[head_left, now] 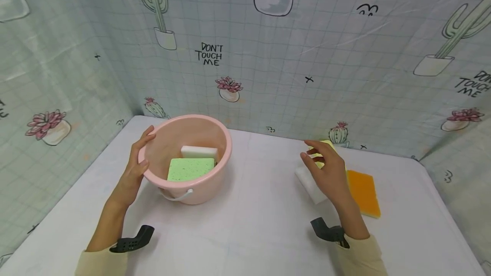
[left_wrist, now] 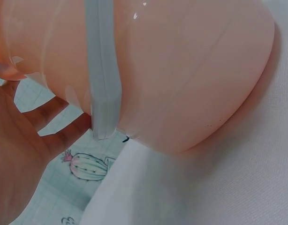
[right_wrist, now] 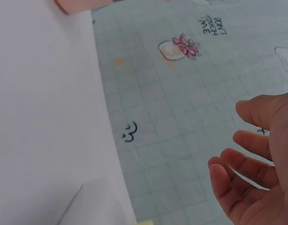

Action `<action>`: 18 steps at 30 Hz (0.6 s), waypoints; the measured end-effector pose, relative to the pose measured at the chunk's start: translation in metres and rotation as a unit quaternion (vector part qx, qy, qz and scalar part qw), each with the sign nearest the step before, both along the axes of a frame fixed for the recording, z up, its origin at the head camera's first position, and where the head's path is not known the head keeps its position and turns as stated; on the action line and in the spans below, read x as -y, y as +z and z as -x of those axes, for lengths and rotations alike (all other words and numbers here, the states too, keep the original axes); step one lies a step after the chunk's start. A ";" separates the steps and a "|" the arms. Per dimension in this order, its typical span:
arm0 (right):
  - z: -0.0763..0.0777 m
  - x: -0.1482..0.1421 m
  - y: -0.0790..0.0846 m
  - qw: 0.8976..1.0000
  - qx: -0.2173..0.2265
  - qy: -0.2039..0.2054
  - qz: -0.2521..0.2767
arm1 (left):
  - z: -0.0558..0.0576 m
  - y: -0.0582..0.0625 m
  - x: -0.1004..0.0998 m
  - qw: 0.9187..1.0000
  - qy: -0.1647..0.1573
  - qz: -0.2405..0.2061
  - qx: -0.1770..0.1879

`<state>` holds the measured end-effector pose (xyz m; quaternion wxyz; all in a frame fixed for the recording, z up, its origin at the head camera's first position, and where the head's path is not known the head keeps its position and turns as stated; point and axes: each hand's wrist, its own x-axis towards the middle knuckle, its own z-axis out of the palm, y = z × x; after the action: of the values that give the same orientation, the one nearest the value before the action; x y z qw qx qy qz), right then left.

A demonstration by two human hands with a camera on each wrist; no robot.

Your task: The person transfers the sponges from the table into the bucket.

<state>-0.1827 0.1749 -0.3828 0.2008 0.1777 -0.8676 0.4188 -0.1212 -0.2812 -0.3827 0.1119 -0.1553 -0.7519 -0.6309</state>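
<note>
A pink bucket stands at the left of the table, its mouth tilted toward me. My left hand grips its left rim, the thumb near the front edge; the left wrist view shows several fingers against the outer wall, beside the pale handle. Inside the bucket lie a speckled green sponge and a white block. Over on the right, my right hand hovers with loosely bent fingers and holds nothing. Under and around it are a white block, a partly hidden yellow piece and an orange sponge.
A white cloth covers the table. Behind it and at both sides hang pale green sheets printed with cacti and words. Each wrist bears a black mount, the left one near the bucket's front side.
</note>
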 end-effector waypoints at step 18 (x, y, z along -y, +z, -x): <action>0.005 -0.035 -0.014 0.993 0.058 -0.104 0.000 | 0.000 -0.001 0.001 1.000 -0.013 -0.002 -0.007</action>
<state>-0.1878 0.2099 -0.3972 0.1926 0.0624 -0.8916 0.4052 -0.1208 -0.2825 -0.3835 0.1098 -0.1692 -0.7480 -0.6323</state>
